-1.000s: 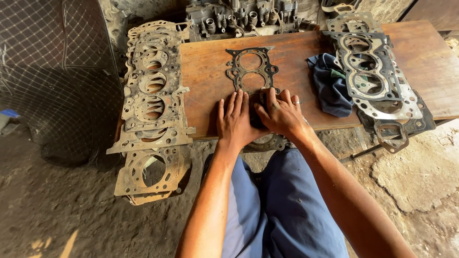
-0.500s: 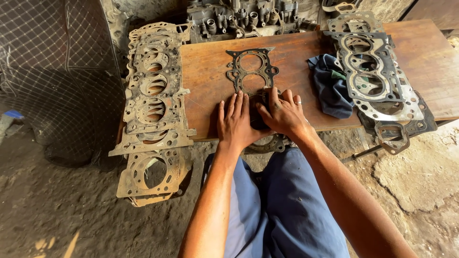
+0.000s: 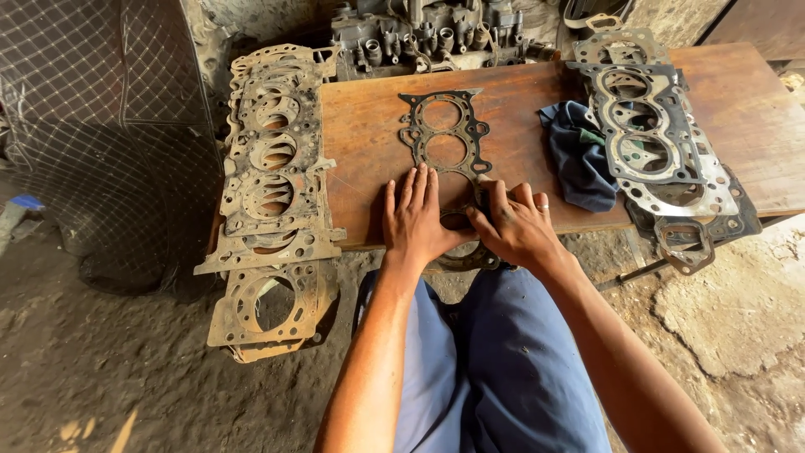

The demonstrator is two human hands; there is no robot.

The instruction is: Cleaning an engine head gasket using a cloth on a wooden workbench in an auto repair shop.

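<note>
little moved since earlier: both hands stay on dark head gasket [image 3: 447,151] | gasket lies on wooden board [image 3: 360,143], near end overhanging | left hand [image 3: 415,220] flat, fingers spread, pinning | right hand [image 3: 516,225] curled, rubbing gasket, contents unclear | step: likely surface cleaning | next: steady pressure

Dark grey gasket [image 3: 444,134], brown wooden board [image 3: 369,143], navy rag [image 3: 583,159], blue trousers [image 3: 495,369]

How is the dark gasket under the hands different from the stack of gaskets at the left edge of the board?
The dark gasket is a single thin, blackish sheet; the left stack is several rusty, tan sheets piled together. The dark gasket lies mostly on the wooden board, pressed by both hands; the left stack overhangs the board's edge, untouched. Both have round bore holes in a row.
</note>
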